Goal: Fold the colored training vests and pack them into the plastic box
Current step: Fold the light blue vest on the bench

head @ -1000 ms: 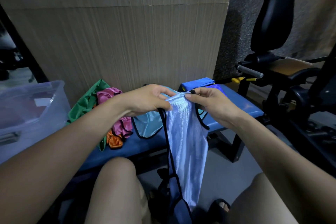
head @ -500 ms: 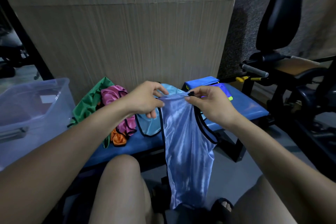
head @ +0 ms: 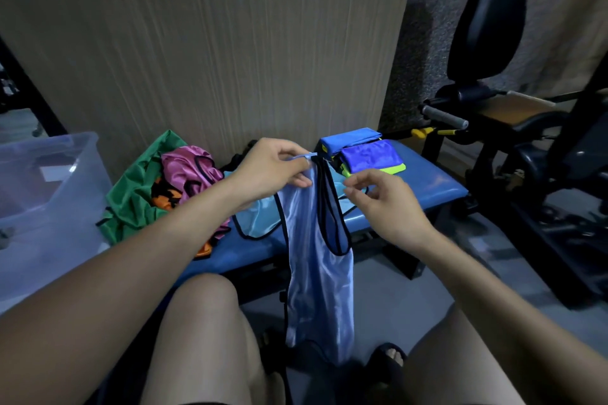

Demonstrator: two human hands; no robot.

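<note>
A light blue vest [head: 316,273] with black trim hangs down between my knees. My left hand [head: 273,171] pinches it at the top, where the straps meet. Just to the right of the straps is my right hand [head: 385,204], fingers loosely curled and nothing visibly in them. A turquoise vest [head: 253,220] lies flat on the blue bench [head: 427,187] behind. Left of it are crumpled green [head: 131,194], pink [head: 187,168] and orange [head: 164,199] vests. Folded vests [head: 368,154] are stacked at the bench's right end. The clear plastic box [head: 49,207] stands at far left.
A wood-grain panel [head: 214,59] rises right behind the bench. A black exercise machine [head: 493,108] with a padded seat and handle fills the right side. My bare knees and a sandalled foot are below, over grey floor.
My right hand has let go of the vest's top and dropped slightly to the right. The left hand alone now holds the vest, which hangs narrower with its straps together.
</note>
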